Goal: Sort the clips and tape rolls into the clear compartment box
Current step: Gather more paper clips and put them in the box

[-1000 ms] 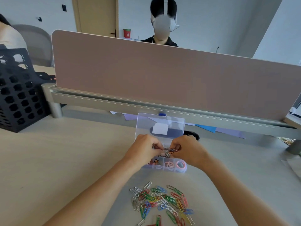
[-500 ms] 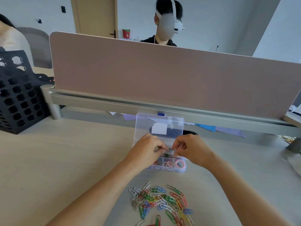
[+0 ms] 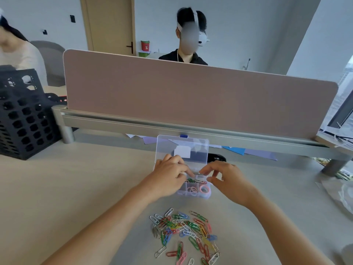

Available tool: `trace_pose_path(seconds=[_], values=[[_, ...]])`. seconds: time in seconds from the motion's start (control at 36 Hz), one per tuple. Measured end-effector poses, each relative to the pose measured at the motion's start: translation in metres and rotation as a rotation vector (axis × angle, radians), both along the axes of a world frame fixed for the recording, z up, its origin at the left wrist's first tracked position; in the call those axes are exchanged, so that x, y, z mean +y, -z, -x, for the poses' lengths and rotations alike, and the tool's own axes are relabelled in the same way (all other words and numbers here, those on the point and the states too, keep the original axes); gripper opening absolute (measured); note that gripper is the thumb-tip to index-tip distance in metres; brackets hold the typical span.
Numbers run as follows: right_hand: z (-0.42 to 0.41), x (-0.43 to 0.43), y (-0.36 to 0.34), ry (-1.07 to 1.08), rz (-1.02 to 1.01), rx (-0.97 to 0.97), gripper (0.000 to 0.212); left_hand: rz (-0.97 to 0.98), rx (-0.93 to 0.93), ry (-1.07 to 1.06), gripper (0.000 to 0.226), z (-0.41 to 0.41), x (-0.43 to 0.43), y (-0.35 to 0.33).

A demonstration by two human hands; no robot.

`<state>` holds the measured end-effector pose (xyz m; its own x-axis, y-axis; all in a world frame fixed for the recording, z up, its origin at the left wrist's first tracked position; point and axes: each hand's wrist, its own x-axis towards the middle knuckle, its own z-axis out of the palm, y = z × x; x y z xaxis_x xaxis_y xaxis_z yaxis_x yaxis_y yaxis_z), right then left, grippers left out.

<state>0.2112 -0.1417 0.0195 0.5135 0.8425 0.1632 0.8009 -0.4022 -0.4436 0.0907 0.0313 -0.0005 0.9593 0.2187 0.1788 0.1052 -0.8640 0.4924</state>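
Head: clear box [image 3: 198,150] open, clips [image 3: 196,181], pink rolls [image 3: 204,189] inside.

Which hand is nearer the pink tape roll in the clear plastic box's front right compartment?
Right. The right hand hovers just right of the pink tape roll, thumb close by. The left hand is over the left side of the clear plastic compartment box, farther away.

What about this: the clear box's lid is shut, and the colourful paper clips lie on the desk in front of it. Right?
Not quite. The head view shows the lid open, standing up at the back of the clear compartment box. The colourful paper clips do lie on the desk in front of it.
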Motion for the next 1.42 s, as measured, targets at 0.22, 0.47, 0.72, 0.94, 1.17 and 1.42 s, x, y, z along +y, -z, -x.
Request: trace_pose_path(seconds=[0.22,0.47,0.72,0.94,1.17,1.42], values=[[0.036,-0.023,0.004,-0.045,0.123,0.055,0.021,0.118,-0.022,0.033,0.036,0.031,-0.018,-0.005],[0.068,-0.047,0.036,0.077,0.166,0.129,0.031,0.03,0.137,-0.082,0.038,0.074,-0.028,0.025],[0.091,-0.05,0.04,0.004,0.11,0.165,0.034,0.087,0.135,-0.002,0.043,0.096,-0.045,0.02],[0.071,-0.08,0.03,-0.038,0.156,0.291,0.051,0.128,0.282,-0.052,0.048,0.113,-0.012,0.017],[0.081,-0.075,0.028,0.002,0.206,0.425,0.037,0.245,0.314,-0.092,0.039,0.114,-0.01,0.018],[0.102,-0.038,0.045,0.058,-0.036,0.375,0.024,0.319,0.129,-0.075,0.02,0.101,-0.04,0.023]])
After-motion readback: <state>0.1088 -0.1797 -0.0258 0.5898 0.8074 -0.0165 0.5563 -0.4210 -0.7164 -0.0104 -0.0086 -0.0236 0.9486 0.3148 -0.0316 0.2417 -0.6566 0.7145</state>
